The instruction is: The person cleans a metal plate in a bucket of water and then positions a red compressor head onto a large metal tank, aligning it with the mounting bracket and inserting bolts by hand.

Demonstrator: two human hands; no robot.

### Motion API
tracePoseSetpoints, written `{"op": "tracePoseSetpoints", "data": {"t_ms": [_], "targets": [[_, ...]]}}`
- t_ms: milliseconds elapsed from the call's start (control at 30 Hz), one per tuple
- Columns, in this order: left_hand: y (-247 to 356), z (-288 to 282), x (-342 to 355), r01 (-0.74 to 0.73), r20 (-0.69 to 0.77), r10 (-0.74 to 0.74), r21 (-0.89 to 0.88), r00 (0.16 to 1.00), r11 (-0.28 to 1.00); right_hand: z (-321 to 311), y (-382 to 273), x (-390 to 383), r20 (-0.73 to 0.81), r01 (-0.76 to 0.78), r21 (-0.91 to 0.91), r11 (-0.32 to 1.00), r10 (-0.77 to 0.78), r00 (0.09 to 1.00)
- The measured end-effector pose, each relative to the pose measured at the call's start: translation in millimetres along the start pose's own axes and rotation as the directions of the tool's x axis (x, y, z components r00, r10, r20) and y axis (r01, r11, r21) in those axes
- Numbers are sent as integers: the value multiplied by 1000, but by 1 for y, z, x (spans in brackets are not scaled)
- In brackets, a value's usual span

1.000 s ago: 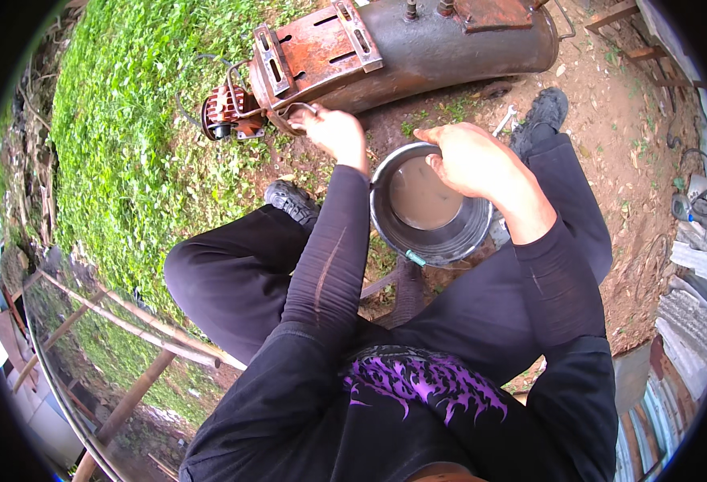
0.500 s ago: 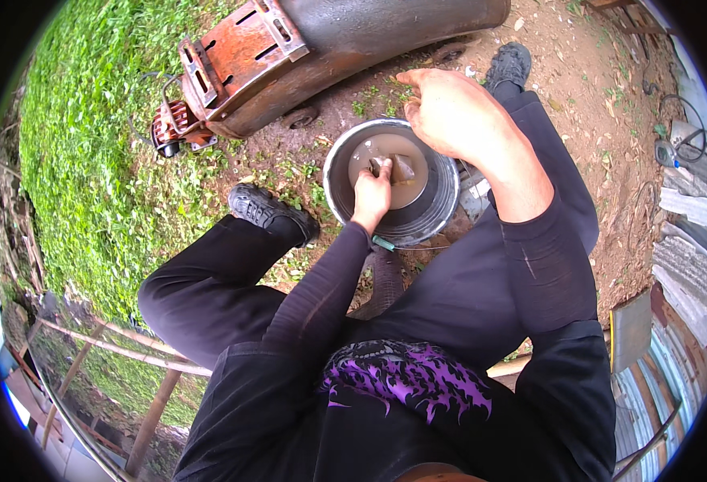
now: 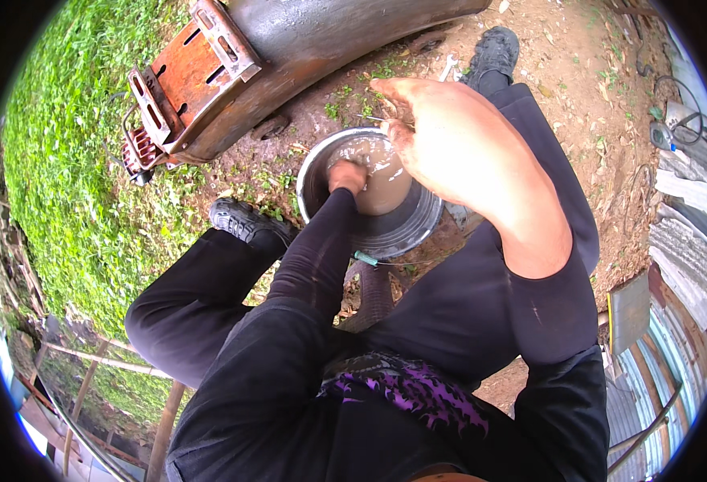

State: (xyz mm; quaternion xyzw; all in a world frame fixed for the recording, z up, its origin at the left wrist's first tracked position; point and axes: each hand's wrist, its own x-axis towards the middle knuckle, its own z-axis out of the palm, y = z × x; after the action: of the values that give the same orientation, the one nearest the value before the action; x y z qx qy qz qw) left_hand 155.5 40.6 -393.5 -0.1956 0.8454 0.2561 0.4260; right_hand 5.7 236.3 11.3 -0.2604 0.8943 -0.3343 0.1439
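our left hand [image 3: 349, 177] is down in the bucket's [image 3: 406, 237] murky water [image 3: 387, 191]: unfinished, we judge.
we cannot tell if its submerged fingers grip anything; our right hand [image 3: 442, 132] pinches a thin sliver [image 3: 375, 119] above the rim. the bucket sits between our shoes [image 3: 245, 219], nothing visibly lifted clear.

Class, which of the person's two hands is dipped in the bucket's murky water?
The left hand, partly sunk in the brown water inside the bucket; the right hand is out of the water.
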Motion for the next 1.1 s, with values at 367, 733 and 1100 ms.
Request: {"op": "tracePoseSetpoints", "data": {"t_ms": [367, 733, 1100], "targets": [[41, -35, -58, -16, -129, 63, 333, 990, 943, -28, -20, 23, 25, -362, -138, 922, 368, 929], [46, -10, -94, -240, -39, 334, 617, 942, 750, -19, -3, 27, 51, -454, -62, 889, 457, 888], [44, -20, -58, 138, -99, -193, -401, 976, 906, -24, -8, 27, 148, -388, 11, 922, 382, 912]]}}
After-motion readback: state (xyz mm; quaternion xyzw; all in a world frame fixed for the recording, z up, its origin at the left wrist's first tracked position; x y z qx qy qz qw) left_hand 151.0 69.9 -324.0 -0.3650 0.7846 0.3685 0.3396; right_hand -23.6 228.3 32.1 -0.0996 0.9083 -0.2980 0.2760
